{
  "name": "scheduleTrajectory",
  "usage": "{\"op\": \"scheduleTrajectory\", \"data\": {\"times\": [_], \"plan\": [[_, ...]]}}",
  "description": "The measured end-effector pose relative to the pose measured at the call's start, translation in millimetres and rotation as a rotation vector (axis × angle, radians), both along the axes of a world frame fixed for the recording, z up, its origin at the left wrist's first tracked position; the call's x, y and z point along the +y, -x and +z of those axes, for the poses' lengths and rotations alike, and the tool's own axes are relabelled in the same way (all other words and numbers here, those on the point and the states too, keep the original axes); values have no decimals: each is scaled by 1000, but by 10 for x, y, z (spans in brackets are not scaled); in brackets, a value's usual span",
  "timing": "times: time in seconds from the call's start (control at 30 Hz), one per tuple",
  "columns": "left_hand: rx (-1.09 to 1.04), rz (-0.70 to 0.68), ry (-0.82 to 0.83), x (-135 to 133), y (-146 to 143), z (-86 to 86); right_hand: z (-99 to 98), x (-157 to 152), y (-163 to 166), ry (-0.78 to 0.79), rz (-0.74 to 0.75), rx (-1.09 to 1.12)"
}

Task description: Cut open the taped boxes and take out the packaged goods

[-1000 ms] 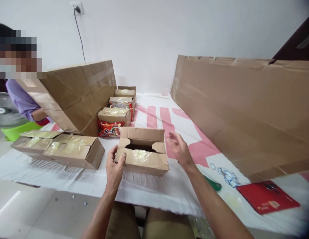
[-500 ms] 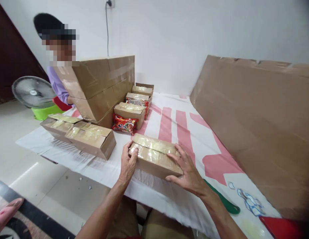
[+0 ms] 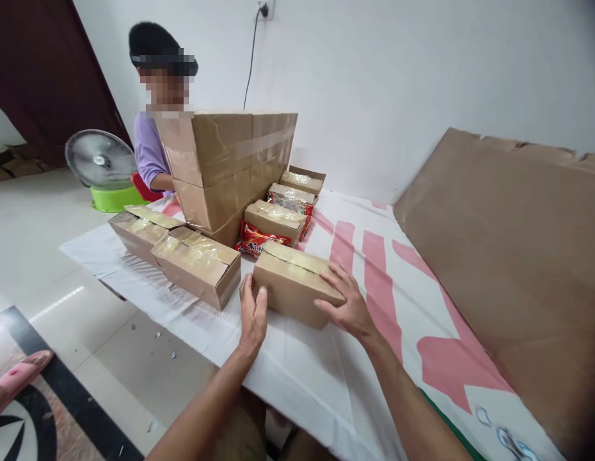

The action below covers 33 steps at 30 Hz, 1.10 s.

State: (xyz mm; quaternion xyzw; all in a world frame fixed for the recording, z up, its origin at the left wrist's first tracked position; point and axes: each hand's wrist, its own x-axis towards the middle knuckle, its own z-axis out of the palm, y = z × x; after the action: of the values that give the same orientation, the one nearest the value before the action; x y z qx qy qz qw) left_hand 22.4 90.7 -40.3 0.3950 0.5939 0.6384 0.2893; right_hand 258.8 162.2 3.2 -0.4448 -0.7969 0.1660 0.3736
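Observation:
A taped cardboard box (image 3: 297,278) rests on the cloth-covered table in front of me, tape along its top seam. My right hand (image 3: 343,301) grips its right end, fingers over the top and thumb on the near side. At the left end, my left hand (image 3: 253,314) stands upright with its fingers stretched, by the box's side; whether it touches is hard to tell. Close behind the box lies a red printed food packet (image 3: 259,238), partly hidden by it. Another taped box (image 3: 201,262) sits to the left of my left hand.
A stack of large cartons (image 3: 225,166) rises at the back left. Small boxes (image 3: 276,218) and packets line its right side. A big cardboard sheet (image 3: 508,256) leans at right. Behind the stack is a person in a purple sleeve (image 3: 151,153); a fan (image 3: 100,159) stands further left.
The box has moved away from me towards the packet and now partly covers it. My left thumb has come off the box's top. The view has swung left.

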Motion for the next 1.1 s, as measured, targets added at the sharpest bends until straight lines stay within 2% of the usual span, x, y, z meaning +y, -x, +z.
{"op": "scheduleTrajectory", "data": {"times": [0.1, 0.2, 0.33, 0.5, 0.6, 0.7, 0.87, 1.1], "plan": [[64, 16, 63, -49, -73, -100, 70, 278, 108, 83, 40, 57], [46, 1, 115, 29, -39, -160, 143, 488, 189, 133, 98, 60], [36, 39, 141, 111, 7, -162, 205, 649, 300, 182, 146, 54], [30, 29, 138, 6, -185, -165, 193, 770, 411, 155, 149, 52], [31, -8, 155, 18, -306, -200, 156, 792, 444, 114, 149, 33], [27, 16, 181, 160, -353, -246, 85, 732, 488, 51, 122, 13], [64, 62, 202, 437, -362, -307, -75, 556, 620, -93, 12, -8], [91, 20, 203, 687, -268, -350, -146, 498, 776, -163, -98, 16]]}}
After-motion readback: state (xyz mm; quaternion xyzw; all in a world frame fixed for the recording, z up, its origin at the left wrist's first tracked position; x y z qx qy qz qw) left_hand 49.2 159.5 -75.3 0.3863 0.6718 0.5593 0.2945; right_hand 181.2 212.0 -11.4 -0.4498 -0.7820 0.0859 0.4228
